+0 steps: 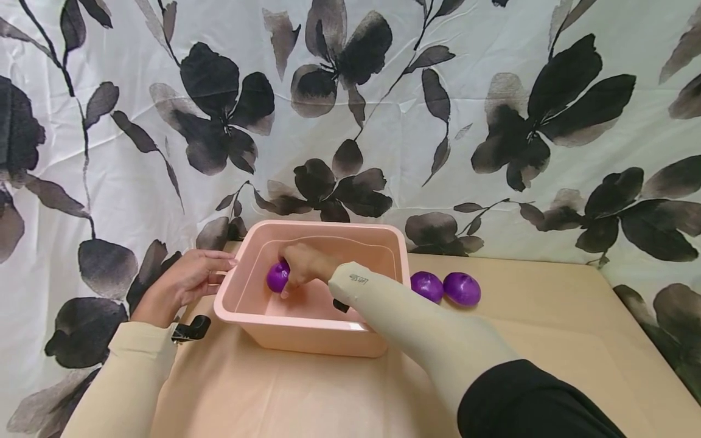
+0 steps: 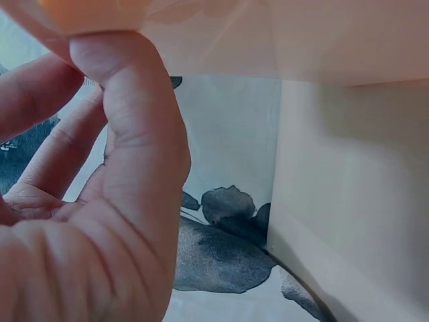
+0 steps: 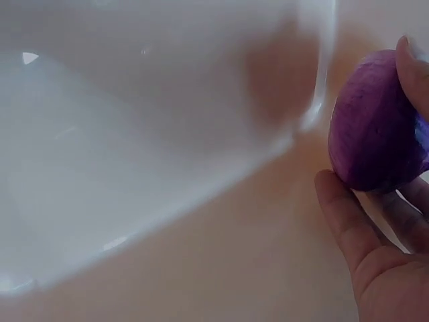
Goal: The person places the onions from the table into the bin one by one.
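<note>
A pink plastic tub (image 1: 317,334) stands on the table. Inside it, toward the left end, my right hand (image 1: 306,266) grips a glossy purple ball (image 1: 277,277). In the right wrist view, the thumb lies over the top of that purple ball (image 3: 375,124), with fingers underneath. At the tub's left rim is my left hand (image 1: 194,280), its fingertips on the edge. Seen from the left wrist, the thumb (image 2: 144,147) meets the rim from below, so the hand pinches it lightly. Two similar purple balls (image 1: 427,286) lie outside the tub on the right.
The tan table surface (image 1: 553,328) extends to the right and in front of the tub. Behind it hangs a white cloth (image 1: 427,152) with dark flowers, close to the tub's far side. My right forearm crosses the tub's near right corner.
</note>
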`<action>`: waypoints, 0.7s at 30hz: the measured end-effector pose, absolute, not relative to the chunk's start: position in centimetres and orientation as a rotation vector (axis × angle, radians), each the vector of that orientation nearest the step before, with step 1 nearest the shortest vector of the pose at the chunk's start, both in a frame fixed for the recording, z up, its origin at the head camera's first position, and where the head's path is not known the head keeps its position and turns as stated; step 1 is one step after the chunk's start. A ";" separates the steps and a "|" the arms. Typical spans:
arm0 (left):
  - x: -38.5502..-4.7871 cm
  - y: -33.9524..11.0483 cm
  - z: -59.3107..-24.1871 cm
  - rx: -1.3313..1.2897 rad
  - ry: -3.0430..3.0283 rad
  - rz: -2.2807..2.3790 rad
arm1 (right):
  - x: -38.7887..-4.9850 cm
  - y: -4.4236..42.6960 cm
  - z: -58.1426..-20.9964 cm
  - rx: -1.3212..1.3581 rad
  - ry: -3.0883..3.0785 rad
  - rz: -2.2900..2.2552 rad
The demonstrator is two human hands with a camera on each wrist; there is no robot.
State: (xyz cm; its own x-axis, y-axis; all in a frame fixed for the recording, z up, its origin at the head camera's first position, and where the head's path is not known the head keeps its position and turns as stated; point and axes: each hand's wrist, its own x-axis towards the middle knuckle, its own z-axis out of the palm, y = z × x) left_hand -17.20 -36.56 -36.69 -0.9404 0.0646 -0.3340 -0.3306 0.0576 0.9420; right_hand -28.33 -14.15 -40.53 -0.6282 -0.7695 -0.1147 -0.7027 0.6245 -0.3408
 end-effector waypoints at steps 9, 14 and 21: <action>-17.4 -36.4 -36.6 -0.271 2.036 1.957 | -28.6 -13.5 -39.0 -1.218 2.583 -0.408; -17.3 -36.1 -36.5 -0.260 2.066 1.934 | -28.8 -11.8 -36.7 -1.142 2.510 -0.689; -16.9 -36.4 -36.6 -0.271 2.059 1.931 | -27.7 -7.8 -33.2 -1.029 2.317 -1.113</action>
State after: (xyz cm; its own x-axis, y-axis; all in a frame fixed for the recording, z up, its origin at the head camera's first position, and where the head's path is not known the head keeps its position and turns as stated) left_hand -16.93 -36.35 -36.63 -0.9357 0.0696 -0.3459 -0.3408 0.0761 0.9371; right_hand -27.72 -7.77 -33.16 -0.6643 -0.7473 -0.0163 -0.4542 0.4209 -0.7852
